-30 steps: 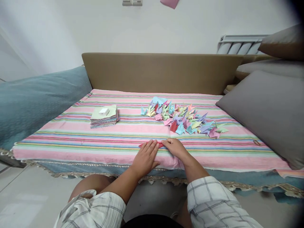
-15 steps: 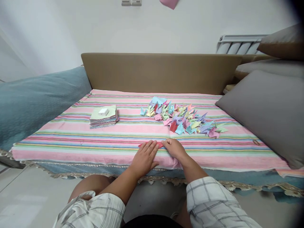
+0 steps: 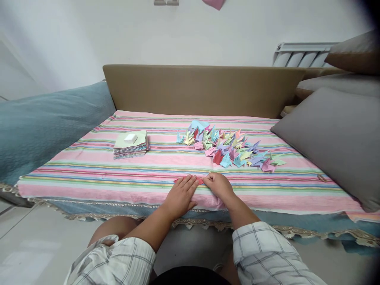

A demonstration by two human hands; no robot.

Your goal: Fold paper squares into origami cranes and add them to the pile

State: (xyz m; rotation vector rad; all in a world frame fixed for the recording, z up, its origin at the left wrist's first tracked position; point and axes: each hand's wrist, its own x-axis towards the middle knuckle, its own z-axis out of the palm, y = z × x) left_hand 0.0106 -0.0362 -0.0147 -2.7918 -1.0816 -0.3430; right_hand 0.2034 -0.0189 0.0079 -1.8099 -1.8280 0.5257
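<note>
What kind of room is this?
Likely a home living room or bedroom: tan upholstered sofa back, grey cushions, white wall radiator. Both hands press red paper on the striped pink cover.

A red paper [image 3: 199, 181] lies on the pink striped cloth [image 3: 89, 174] near pastel multicoloured folded cranes [image 3: 228, 147] and a grey cushion [image 3: 335, 134].

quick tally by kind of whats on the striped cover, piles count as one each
red paper piece under the left hand and right hand: 1
pile of folded paper cranes: 1
stack of paper squares: 1
small white box on that stack: 1
Total: 4
</note>
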